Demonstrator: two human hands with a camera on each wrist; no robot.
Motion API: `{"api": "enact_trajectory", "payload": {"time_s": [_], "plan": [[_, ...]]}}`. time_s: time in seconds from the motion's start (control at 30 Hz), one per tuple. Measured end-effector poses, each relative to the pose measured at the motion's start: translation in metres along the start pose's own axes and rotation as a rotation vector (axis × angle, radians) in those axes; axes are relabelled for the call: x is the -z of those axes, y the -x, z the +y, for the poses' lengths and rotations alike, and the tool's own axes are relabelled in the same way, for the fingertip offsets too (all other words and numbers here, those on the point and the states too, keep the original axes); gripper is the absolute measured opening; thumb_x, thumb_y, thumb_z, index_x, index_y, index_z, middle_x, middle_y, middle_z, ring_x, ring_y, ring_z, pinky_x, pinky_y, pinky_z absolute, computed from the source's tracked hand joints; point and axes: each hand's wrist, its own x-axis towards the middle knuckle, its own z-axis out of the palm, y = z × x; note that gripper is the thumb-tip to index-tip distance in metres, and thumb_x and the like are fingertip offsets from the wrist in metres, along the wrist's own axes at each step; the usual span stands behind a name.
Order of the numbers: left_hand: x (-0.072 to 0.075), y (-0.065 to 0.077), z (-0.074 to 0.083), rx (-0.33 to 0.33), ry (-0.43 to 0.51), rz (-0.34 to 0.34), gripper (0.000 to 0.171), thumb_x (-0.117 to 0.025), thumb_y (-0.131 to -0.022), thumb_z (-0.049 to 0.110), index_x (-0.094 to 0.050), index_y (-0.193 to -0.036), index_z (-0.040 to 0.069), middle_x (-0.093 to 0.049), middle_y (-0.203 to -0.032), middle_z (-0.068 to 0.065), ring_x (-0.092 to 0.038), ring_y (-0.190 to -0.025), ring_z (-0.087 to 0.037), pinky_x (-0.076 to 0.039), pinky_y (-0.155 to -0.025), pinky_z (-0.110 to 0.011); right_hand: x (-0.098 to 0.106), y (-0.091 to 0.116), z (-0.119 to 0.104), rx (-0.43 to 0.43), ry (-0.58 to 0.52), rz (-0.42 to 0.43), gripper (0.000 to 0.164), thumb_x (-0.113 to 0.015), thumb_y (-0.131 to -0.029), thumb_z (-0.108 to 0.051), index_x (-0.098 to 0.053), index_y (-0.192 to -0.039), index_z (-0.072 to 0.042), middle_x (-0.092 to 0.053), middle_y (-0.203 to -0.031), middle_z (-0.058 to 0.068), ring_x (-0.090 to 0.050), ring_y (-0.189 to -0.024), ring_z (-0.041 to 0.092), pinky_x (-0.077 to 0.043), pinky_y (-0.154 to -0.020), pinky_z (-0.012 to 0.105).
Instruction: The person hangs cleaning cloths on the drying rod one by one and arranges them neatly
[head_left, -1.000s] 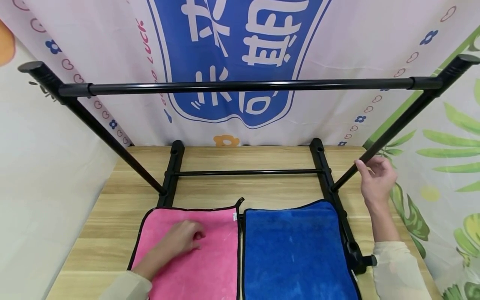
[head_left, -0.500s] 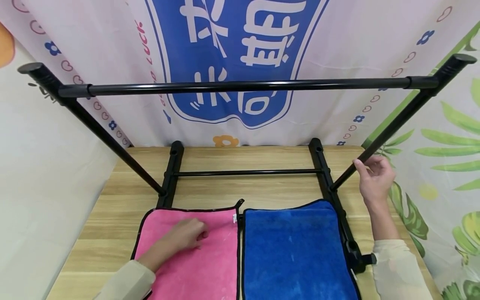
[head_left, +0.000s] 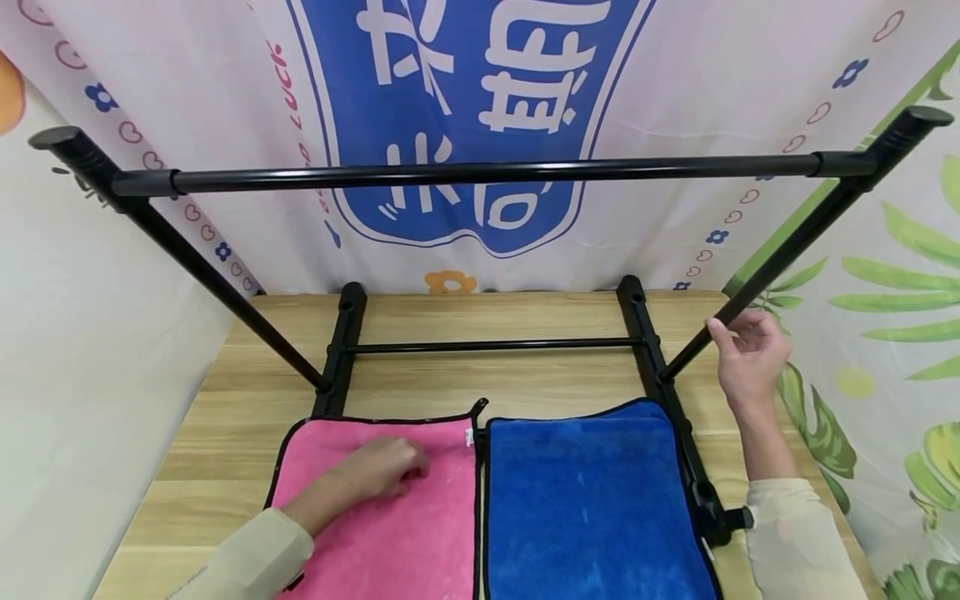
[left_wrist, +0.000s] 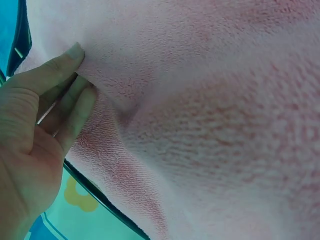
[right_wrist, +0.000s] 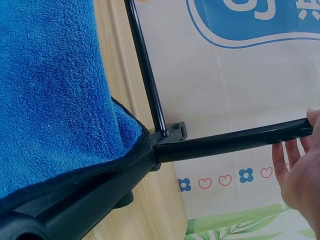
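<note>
In the head view, a pink towel [head_left: 435,517] with black edging lies at the front left, beside a blue towel [head_left: 585,500]. My left hand [head_left: 378,468] is over the pink towel with its fingers loosely bent. The left wrist view has this hand [left_wrist: 35,120] with thumb and fingertips close to the pink pile, which creases nearby. My right hand [head_left: 752,358] grips the right upright of a black tube rack [head_left: 495,172] low down. In the right wrist view, thumb and fingers of this hand [right_wrist: 302,165] are around the black upright [right_wrist: 230,141].
The rack's top bar spans the view above the towels. Its base has two feet, including the right foot [head_left: 637,312], joined by a thin crossbar [head_left: 495,344]. All stands on a wooden surface [head_left: 202,442] before a printed cloth backdrop [head_left: 675,83].
My left hand has slid a little to the right over the pink towel, which stays in place. My right hand keeps its grip on the upright.
</note>
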Motion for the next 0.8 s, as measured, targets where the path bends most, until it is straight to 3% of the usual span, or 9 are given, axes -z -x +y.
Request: {"api": "enact_trajectory", "payload": {"time_s": [0.2, 0.4, 0.57, 0.8], "plan": [[-0.001, -0.002, -0.002, 0.015, 0.086, 0.0, 0.031, -0.072, -0.067, -0.017, -0.071, -0.08, 0.011, -0.06, -0.067, 0.008, -0.049, -0.06, 0.002, -0.047, -0.057, -0.014, 0.0, 0.0, 0.0, 0.001, -0.05, -0.008, 0.02, -0.065, -0.081, 0.026, -0.063, -0.086, 0.007, -0.066, -0.08, 0.004, -0.068, -0.072, 0.01, -0.056, -0.066, 0.015], [0.002, -0.001, 0.0, -0.027, 0.091, 0.009, 0.031, -0.069, -0.071, -0.017, -0.07, -0.077, 0.013, -0.06, -0.066, 0.009, -0.046, -0.059, 0.004, -0.044, -0.054, -0.013, 0.0, 0.001, 0.0, 0.001, -0.04, -0.01, 0.02, -0.066, -0.081, 0.025, -0.062, -0.086, 0.006, -0.065, -0.08, 0.004, -0.068, -0.072, 0.01, -0.056, -0.066, 0.015], [0.004, -0.001, 0.0, -0.047, 0.087, -0.001, 0.031, -0.067, -0.071, -0.018, -0.074, -0.082, 0.01, -0.065, -0.072, 0.007, -0.053, -0.064, 0.002, -0.048, -0.059, -0.013, 0.0, 0.0, 0.001, 0.005, -0.025, -0.015, 0.019, -0.066, -0.082, 0.024, -0.062, -0.086, 0.006, -0.065, -0.08, 0.004, -0.068, -0.072, 0.009, -0.056, -0.066, 0.014], [0.011, -0.003, 0.003, -0.021, 0.096, -0.032, 0.038, -0.062, -0.067, -0.02, -0.077, -0.089, 0.007, -0.069, -0.08, 0.004, -0.059, -0.072, -0.002, -0.055, -0.066, -0.017, 0.0, 0.0, 0.001, 0.012, -0.002, -0.012, 0.02, -0.067, -0.082, 0.023, -0.064, -0.086, 0.003, -0.065, -0.08, 0.003, -0.068, -0.073, 0.009, -0.055, -0.066, 0.014]]}}
